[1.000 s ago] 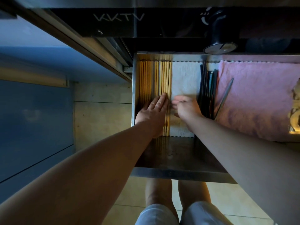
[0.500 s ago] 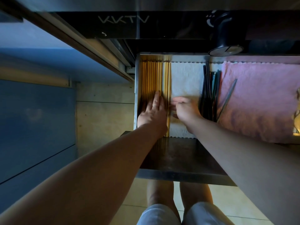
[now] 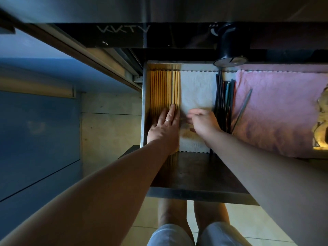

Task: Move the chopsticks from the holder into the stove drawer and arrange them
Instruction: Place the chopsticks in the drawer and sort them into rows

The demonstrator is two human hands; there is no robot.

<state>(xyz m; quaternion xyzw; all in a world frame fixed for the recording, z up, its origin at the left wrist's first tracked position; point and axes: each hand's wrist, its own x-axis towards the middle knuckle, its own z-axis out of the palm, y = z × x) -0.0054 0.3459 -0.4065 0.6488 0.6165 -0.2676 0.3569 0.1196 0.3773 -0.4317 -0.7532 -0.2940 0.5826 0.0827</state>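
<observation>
The steel stove drawer (image 3: 195, 190) stands pulled out below me. Several wooden chopsticks (image 3: 163, 87) lie side by side along its left wall, on a white cloth (image 3: 197, 89). My left hand (image 3: 165, 128) rests flat on them, fingers straight and together. Just right of it, over the white cloth, my right hand (image 3: 204, 123) hovers with fingers loosely curled; I see nothing in it. A bundle of dark chopsticks (image 3: 224, 96) lies right of that hand, and one grey chopstick (image 3: 242, 109) lies askew on a pink cloth (image 3: 276, 110).
A black stove knob (image 3: 230, 50) juts out above the drawer's back edge. A yellowish object (image 3: 321, 121) sits at the far right edge. Blue cabinet fronts (image 3: 35, 139) stand to the left. My knees (image 3: 191, 233) are under the drawer front.
My left hand has slid left across the wooden chopsticks, closing the gaps so they lie packed together. My right hand stayed beside them, its fingertips drawn slightly back.
</observation>
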